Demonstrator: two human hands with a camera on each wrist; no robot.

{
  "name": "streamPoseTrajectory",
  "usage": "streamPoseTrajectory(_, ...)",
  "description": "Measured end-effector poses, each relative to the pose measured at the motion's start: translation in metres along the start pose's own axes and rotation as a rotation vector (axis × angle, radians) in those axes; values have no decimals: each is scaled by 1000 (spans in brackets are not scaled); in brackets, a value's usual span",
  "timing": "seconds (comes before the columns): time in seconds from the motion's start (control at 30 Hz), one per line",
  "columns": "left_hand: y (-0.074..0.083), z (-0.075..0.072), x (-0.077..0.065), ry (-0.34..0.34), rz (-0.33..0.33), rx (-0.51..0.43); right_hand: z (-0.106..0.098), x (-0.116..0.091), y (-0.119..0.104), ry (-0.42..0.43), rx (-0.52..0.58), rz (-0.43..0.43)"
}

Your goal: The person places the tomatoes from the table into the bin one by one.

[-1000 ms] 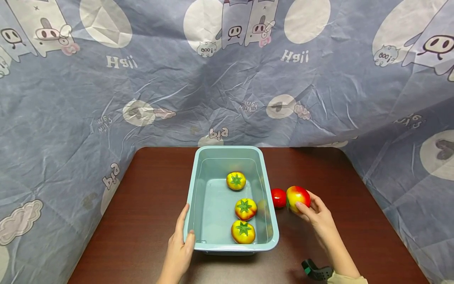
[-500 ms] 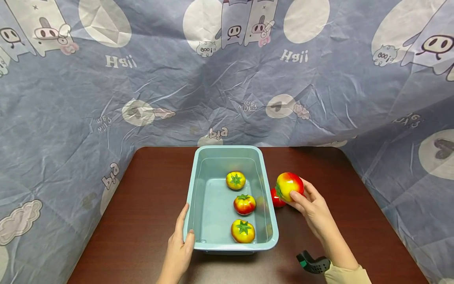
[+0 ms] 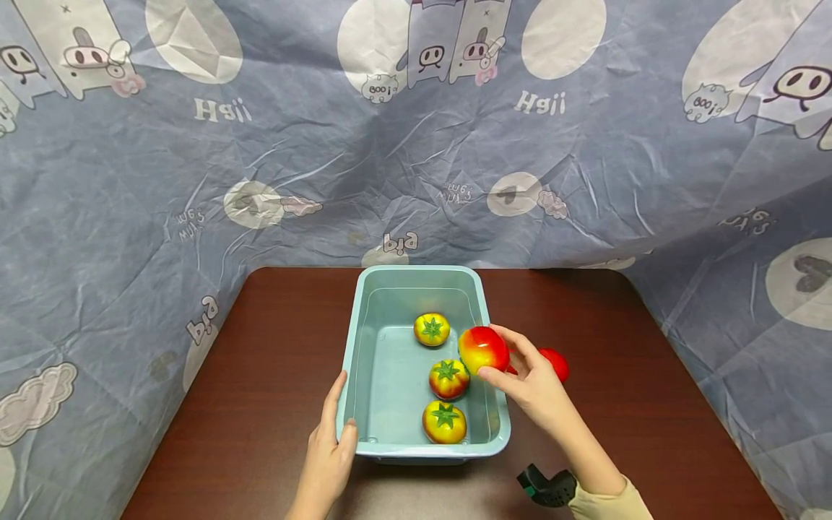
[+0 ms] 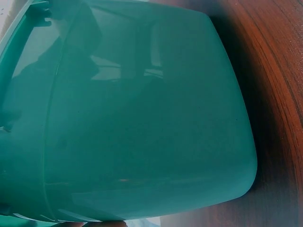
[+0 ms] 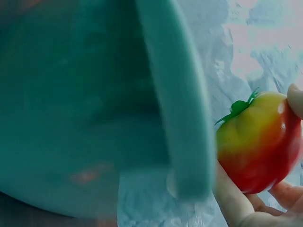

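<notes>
My right hand pinches a toy tomato, yellow and red with a green leafy top, over the right side of a light blue-green plastic basin. The right wrist view shows thumb and fingers round the tomato beside the basin's rim. My left hand holds the basin's left rim near its front corner. Inside the basin, three similar tomatoes stand along the right half: one at the back, a middle tomato and a front tomato. The left wrist view shows the basin's outer wall.
A shiny red round object lies on the dark brown table right of the basin, partly behind my right hand. Another bit of red shows between my fingers. A blue-grey cartoon-print cloth hangs behind the table. A black strap mount hangs by my right wrist.
My right hand has lifted the tomato from beside the basin and carried it left over the rim. The middle tomato has rocked in place. My left hand has stayed put.
</notes>
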State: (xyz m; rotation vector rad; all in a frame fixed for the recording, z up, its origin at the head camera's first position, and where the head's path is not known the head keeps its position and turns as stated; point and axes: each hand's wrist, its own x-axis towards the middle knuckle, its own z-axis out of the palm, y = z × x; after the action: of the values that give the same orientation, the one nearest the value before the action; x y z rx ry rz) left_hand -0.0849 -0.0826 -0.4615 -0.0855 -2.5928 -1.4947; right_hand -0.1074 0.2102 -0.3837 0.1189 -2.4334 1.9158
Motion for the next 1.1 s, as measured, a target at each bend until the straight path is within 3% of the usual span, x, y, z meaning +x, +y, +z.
streamPoseTrajectory(0.17, 1, -1, 0, -7, 2, 0, 22, -3, 0, -33, -187, -54)
streamPoseTrajectory(0.37, 2, -1, 0, -5, 12, 8, 47, -10, 6, -83, -511, -257)
streamPoseTrajectory(0.53, 1, 0, 1, 1, 13, 10, 59, -10, 7, -140, -625, -369)
streamPoseTrajectory(0.77, 1, 0, 1, 0, 12, 7, 67, -7, 4, -195, -730, -374)
streamPoseTrajectory(1.1, 1, 0, 1, -2, 11, 1, 68, -6, 3, -251, -750, -320)
